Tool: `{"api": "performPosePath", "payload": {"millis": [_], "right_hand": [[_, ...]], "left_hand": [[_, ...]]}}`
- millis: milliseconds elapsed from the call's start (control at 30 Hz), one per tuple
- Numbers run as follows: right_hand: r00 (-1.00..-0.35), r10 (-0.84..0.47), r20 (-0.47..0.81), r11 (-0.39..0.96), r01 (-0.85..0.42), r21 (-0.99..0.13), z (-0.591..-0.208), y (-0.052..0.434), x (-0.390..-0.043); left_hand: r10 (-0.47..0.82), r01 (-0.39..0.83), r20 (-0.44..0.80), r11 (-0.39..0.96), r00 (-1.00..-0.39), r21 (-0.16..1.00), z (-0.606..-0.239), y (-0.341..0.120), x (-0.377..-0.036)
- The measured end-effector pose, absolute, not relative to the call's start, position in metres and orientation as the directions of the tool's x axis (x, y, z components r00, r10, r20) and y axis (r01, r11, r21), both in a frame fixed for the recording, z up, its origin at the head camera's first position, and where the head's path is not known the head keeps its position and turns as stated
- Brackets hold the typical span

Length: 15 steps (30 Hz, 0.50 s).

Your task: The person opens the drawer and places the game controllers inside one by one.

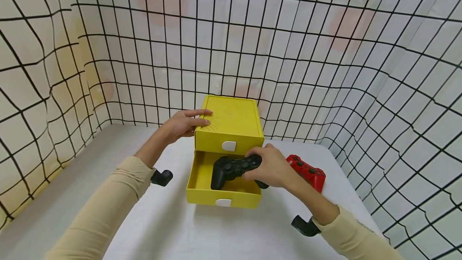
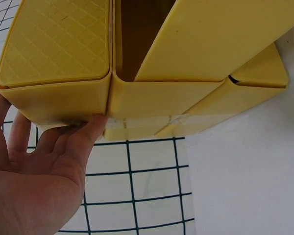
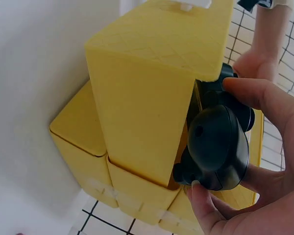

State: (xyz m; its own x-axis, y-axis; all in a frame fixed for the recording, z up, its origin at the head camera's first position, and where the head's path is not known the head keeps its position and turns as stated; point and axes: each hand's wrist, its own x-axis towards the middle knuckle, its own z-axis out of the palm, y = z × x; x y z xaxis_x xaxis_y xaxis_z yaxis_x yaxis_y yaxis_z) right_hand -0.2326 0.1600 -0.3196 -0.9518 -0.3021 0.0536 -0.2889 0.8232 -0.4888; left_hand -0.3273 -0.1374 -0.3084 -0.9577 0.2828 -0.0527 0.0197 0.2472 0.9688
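Note:
A yellow drawer unit [image 1: 236, 115] stands on the white table, with a drawer [image 1: 198, 196] below the top one pulled out. My left hand [image 1: 180, 124] rests against the unit's upper left, fingers over the top edge; in the left wrist view its fingers touch the yellow side wall [image 2: 59, 100]. With thumb and fingers, my right hand [image 1: 272, 167] grips a black game controller [image 1: 231, 168] by its right end. The controller is tilted, over and partly within the pulled-out drawer. Whether it touches the drawer floor is hidden.
A red game controller [image 1: 306, 171] lies on the table to the right of the unit, partly behind my right forearm. Black wire mesh [image 1: 231, 43] encloses the back and sides. White tabs [image 1: 223, 202] mark the drawer fronts.

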Motion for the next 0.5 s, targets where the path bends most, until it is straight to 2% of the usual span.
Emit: {"api": "performPosePath", "payload": {"millis": [500], "right_hand": [[-0.935,-0.337,0.111,0.815,-0.349,-0.462,-0.329,0.143,-0.236]], "left_hand": [[0.28,0.02,-0.052,0.247,-0.958,0.969,-0.308,-0.137,-0.327]]}}
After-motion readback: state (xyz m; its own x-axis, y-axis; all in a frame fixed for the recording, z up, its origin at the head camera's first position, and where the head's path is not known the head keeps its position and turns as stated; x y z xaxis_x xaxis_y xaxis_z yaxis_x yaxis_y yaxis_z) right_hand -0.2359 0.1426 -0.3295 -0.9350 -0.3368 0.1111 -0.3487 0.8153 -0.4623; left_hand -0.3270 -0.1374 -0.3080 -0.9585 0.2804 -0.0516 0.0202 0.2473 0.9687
